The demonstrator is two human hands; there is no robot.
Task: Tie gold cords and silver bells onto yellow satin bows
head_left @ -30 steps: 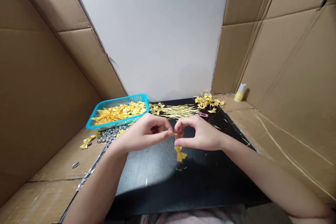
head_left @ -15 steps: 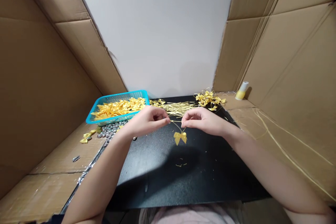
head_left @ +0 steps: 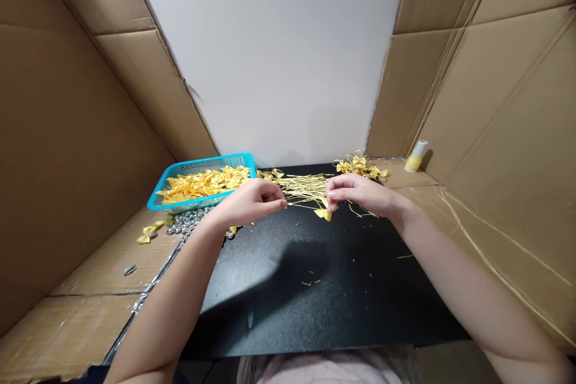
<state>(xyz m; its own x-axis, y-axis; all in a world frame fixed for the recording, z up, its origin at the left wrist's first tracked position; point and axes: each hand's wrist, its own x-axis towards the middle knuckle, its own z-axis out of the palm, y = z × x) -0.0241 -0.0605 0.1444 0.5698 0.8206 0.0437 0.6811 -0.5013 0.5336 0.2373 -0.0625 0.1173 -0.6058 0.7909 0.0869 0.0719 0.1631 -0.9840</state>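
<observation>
My left hand and my right hand hover over the black mat, both pinched. A thin gold wire runs between their fingertips. A small yellow ribbon bow hangs just below my right fingers. Behind the hands lies a heap of gold wire pieces. A pile of finished yellow bows sits at the mat's far right corner.
A teal basket full of yellow bows stands at the back left, with small silver bells and two loose bows in front of it. A small white and yellow bottle stands at the right. Cardboard walls enclose both sides.
My hands have drawn apart and moved away from me toward the wire heap. The bow that hung between them has travelled right and now sits under my right fingers.
</observation>
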